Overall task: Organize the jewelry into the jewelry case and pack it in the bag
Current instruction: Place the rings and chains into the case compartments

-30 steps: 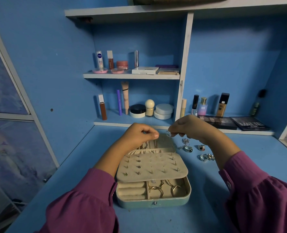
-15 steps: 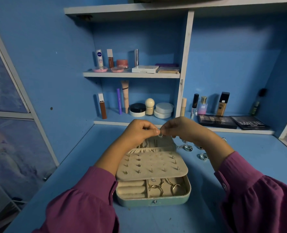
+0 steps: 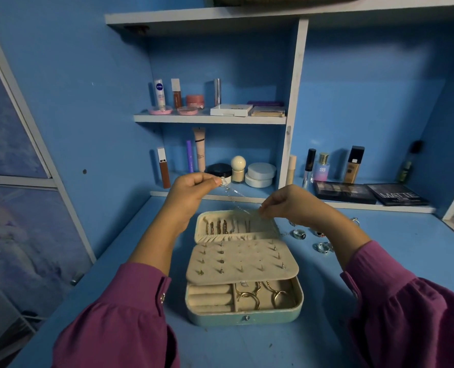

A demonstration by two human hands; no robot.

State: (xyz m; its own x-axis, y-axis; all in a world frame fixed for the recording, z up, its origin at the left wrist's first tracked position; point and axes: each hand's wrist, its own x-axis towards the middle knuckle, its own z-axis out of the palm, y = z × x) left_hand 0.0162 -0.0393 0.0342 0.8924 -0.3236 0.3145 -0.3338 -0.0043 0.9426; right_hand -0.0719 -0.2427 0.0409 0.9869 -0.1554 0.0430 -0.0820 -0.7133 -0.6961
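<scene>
A pale green jewelry case (image 3: 244, 318) lies open on the blue desk, its cream earring panel (image 3: 241, 261) studded with several earrings. Gold rings and chains lie in the front compartment (image 3: 260, 294). Several chains hang in the lid (image 3: 228, 227). Above the lid I stretch a thin silver necklace (image 3: 236, 193) between both hands. My left hand (image 3: 191, 192) pinches its pendant end up high. My right hand (image 3: 289, 205) pinches the other end, lower and to the right. Several loose rings (image 3: 300, 234) lie on the desk right of the case.
Cosmetics fill the blue shelves behind: bottles and jars (image 3: 260, 175) on the lower shelf, compacts (image 3: 231, 110) above, dark palettes (image 3: 344, 192) at the right. A window frame (image 3: 34, 179) runs along the left. No bag is visible.
My hands, close together over the lid before, have drawn apart. The left hand rose up and left with the pendant end, pulling the necklace taut; the lid's chains now show.
</scene>
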